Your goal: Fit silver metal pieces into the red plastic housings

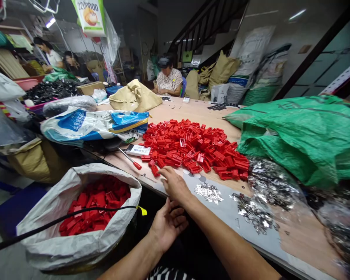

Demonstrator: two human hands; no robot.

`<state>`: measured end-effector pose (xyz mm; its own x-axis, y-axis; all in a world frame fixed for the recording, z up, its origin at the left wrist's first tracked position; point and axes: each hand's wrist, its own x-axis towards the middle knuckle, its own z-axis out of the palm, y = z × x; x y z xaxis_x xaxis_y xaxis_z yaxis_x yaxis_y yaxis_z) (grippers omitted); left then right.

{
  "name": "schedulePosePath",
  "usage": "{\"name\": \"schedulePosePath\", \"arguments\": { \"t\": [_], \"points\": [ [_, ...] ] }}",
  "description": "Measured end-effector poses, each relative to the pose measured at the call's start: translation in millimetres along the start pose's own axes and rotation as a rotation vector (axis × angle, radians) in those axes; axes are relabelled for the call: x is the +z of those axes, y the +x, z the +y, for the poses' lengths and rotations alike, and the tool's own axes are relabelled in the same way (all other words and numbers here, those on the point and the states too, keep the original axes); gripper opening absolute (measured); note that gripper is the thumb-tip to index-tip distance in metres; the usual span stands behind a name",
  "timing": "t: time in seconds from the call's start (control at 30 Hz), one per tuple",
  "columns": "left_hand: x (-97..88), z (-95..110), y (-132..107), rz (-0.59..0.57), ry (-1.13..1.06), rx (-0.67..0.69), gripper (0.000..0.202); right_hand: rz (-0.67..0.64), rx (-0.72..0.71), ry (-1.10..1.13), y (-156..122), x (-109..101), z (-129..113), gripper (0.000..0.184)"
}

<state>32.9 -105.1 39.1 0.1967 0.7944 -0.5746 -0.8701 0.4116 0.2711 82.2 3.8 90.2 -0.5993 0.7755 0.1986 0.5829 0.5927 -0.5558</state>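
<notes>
A heap of small red plastic housings (186, 146) lies spread over the table. At its near edge, my right hand (176, 186) reaches across with the fingers partly bent and apart. A single red plastic housing (155, 170) sits right by those fingertips; whether they touch it I cannot tell. Just below, off the table edge, my left hand (167, 225) is held palm up, its fingers loosely curled and nothing visible in it. Small shiny metal plates lie in one pile (209, 193) and in another pile (255, 212), to the right of my hands.
A white sack (32, 233) holding more red housings stands at the left, a black cord across it. A red-handled tool (131, 159) and a white box (138, 150) lie beside the heap. A green sack (294, 132) covers the right side. A person (169, 79) sits across the table.
</notes>
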Motion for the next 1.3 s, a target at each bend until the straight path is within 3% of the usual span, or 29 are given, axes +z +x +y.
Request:
{"name": "schedulePosePath", "arguments": {
  "t": [0.07,0.17,0.4,0.63,0.8,0.87,0.97,1.07,1.3],
  "points": [
    [-3.2,3.8,3.4,-0.004,0.0,-0.003,0.037,-0.019,0.129,-0.189,-1.3,0.7,24.9,0.041],
    [-2.8,5.1,7.1,-0.022,0.001,-0.002,0.036,-0.044,0.176,-0.229,-3.6,-0.1,49.4,0.037],
    [3.5,11.1,5.8,-0.038,0.047,0.068,0.035,-0.054,0.149,-0.095,-17.1,-19.2,54.2,0.016],
    [14.4,9.8,-0.8,-0.144,0.386,0.27,0.05,-0.258,0.083,0.395,-87.5,-50.2,38.9,0.008],
    [22.9,-5.7,1.3,-0.173,0.509,0.209,0.05,-0.162,0.193,0.539,-132.0,-68.2,56.5,0.015],
    [24.7,-10.4,2.0,-0.161,0.527,0.196,0.052,-0.038,0.302,0.411,-143.7,-82.9,75.6,0.015],
    [26.5,-14.8,2.6,-0.15,0.555,0.202,0.056,0.114,0.521,-0.106,-153.6,-109.6,105.4,0.012],
    [27.9,-18.1,3.1,-0.157,0.558,0.21,0.057,0.065,0.613,-0.476,-154.1,-128.2,125.0,0.015],
    [25.7,-21.9,4.0,-0.133,0.537,0.211,0.059,-0.035,0.614,-0.544,-141.7,-123.0,138.6,0.015]
  ]
}}
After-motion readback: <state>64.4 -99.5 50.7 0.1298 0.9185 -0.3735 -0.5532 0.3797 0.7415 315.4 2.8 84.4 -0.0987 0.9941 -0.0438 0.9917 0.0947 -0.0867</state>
